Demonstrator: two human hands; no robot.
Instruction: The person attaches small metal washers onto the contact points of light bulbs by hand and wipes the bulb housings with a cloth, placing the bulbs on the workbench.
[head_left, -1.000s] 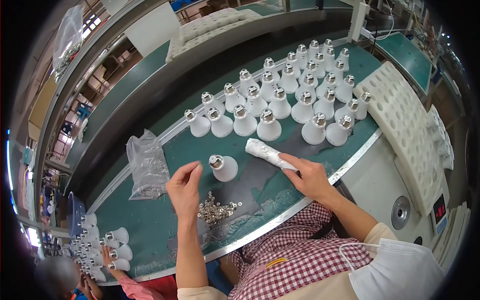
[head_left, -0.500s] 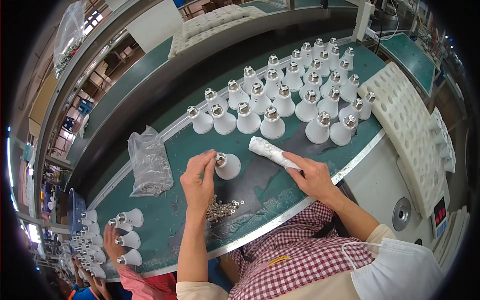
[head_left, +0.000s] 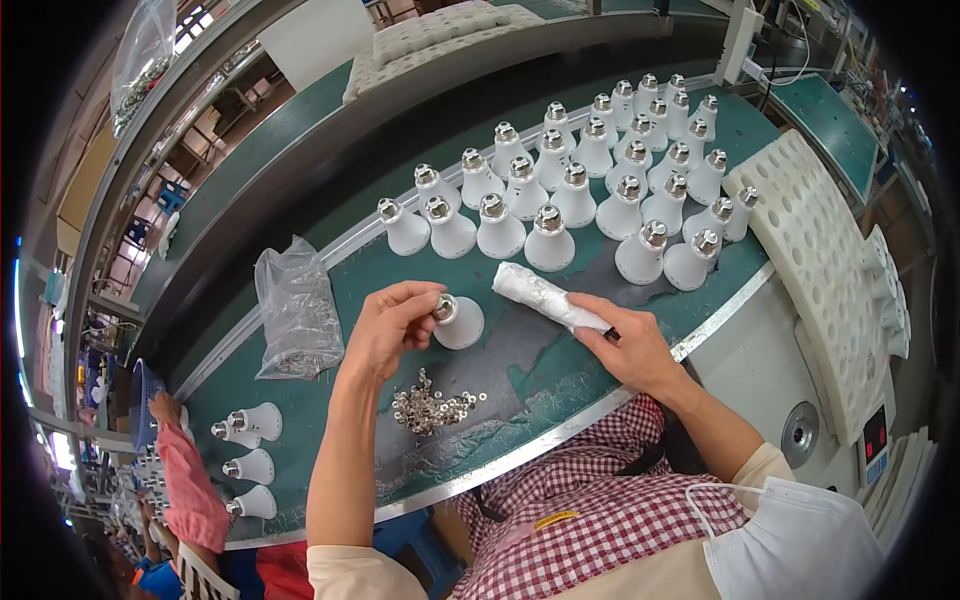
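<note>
My left hand is closed, thumb and forefinger pinched at the tip of the metal cap of a white light bulb standing on the bench. Whether a tiny part sits between those fingertips is hidden. Wrapped round a thick rod-shaped tool covered in white material is my right hand; the tool's wrapped end points left, toward the bulb. Small metal ring-like pieces lie in a loose pile below the bulb, close to my left forearm.
Rows of white bulbs stand cap up along the far side of the green bench. A clear plastic bag of thin metal pieces lies left. A perforated foam tray is at right. A co-worker's pink sleeve shows near more bulbs.
My left wrist and forearm have swung left, uncovering more of the metal pile, while the fingertips stay at the bulb's cap. The co-worker's hand has moved away from the bulbs toward the blue basket.
</note>
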